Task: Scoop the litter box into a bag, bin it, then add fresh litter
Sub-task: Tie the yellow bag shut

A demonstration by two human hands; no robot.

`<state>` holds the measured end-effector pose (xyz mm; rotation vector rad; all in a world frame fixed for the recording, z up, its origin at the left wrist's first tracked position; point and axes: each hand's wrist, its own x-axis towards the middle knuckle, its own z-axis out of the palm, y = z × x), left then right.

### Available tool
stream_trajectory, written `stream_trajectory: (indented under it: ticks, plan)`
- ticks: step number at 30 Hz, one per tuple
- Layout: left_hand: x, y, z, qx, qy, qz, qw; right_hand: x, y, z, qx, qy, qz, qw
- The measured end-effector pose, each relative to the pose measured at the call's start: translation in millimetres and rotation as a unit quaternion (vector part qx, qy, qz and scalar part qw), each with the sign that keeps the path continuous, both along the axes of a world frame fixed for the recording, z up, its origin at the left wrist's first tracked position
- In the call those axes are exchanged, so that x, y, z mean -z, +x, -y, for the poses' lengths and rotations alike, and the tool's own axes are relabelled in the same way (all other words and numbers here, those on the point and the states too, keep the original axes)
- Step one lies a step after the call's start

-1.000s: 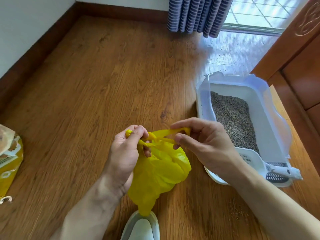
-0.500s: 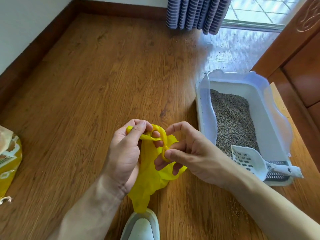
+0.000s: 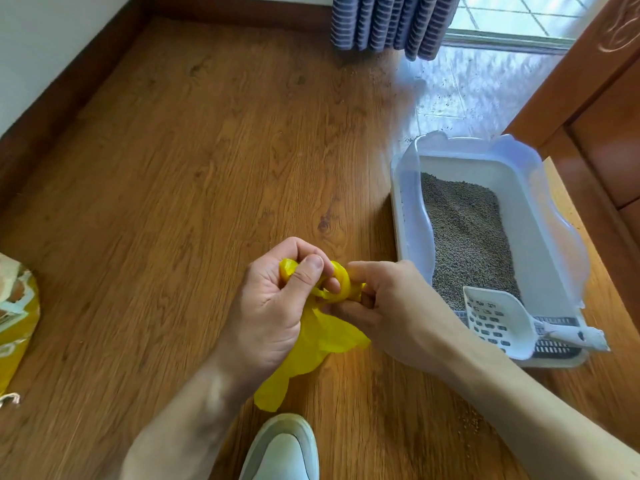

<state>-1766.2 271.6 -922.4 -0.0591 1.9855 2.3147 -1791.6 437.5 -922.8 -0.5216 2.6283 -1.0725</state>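
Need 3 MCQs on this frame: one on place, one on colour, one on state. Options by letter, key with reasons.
1. Where does the scoop lie?
A. at the near end of the litter box
B. on the floor by the curtain
C. in the left hand

2. What colour is the bag?
A. white
B. yellow
C. blue

3. What holds the bag?
A. the left hand alone
B. nothing, it lies on the floor
C. both hands, at its twisted top

Key:
1 A: the scoop rests on the box's near end.
2 B: the plastic is plainly yellow.
3 C: the left hand and right hand both pinch the looped handles.
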Motion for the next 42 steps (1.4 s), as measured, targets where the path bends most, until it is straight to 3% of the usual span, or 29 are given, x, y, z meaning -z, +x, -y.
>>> stream_trajectory:
  ticks: [5, 9, 14, 20, 29, 37, 42]
  plan:
    - [9, 7, -3, 0.003, -0.064, -0.034, 0.997, 7, -2, -3, 0.071, 0.017, -0.053, 0.996]
    - [14, 14, -8, 0.022, -0.067, -0.024, 0.997, 5, -3, 0, 0.072, -0.11, 0.083, 0.988]
    - [14, 16, -5, 0.042, -0.098, -0.036, 0.994, -13, -3, -4, 0.076, -0.248, 0.265, 0.929]
    - [12, 18, 2, 0.056, -0.158, -0.06, 0.984, 5, -5, -8, 0.153, -0.238, 0.191, 0.94]
    - [23, 14, 22, -0.05, -0.243, -0.099, 0.964, 14, -11, -12, 0.227, -0.239, 0.124, 0.936]
    - [35, 9, 47, -0.073, -0.258, -0.05, 0.962, 37, -19, -27, 0.247, -0.111, 0.035, 0.962]
    - [48, 9, 83, -0.134, -0.292, -0.001, 0.947, 50, -27, -54, 0.296, -0.021, 0.021, 0.955]
